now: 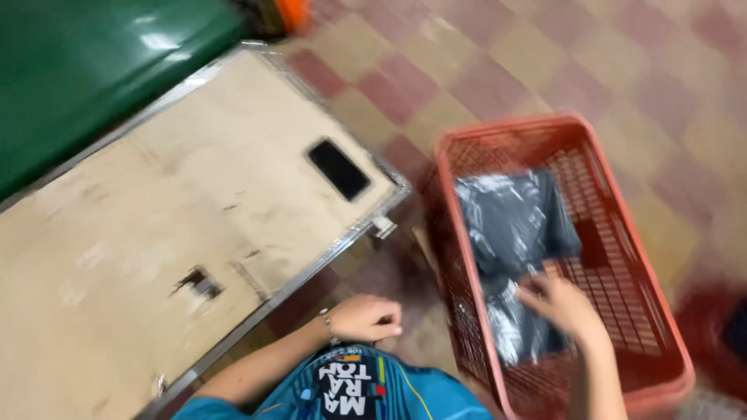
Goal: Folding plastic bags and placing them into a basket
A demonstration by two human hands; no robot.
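Right hand (562,303) down inside red crate (467,233), fingers spread and laid flat on dark plastic-wrapped packets (513,218). Touching the packets; grip around any one of them not discernible through motion blur. Packets stacked along crate's left half, glossy wrap catching light, one lying nearer the far end, another under the fingers nearer the body. Crate of open mesh plastic, standing on checked floor (545,62) just right of table (156,233), its right half showing bare mesh bottom.

Left hand (366,317) well apart from crate, loosely curled, holding nothing visible, hovering near table's front corner above the person's lap. Bracelet (327,323) at left wrist. Blue printed shirt (358,385) at bottom edge of view.

Table top of worn pale board with metal rim, tilted across left of view. Black phone (338,168) lying flat near right corner of table, screen dark. Small ragged hole (200,283) in board near front edge. Green surface (85,70) beyond table's far edge, upper left. Orange object (292,14) at top, beside green surface, too blurred to identify. Dark red blurred shape (712,334) on floor right of crate, kind not discernible.
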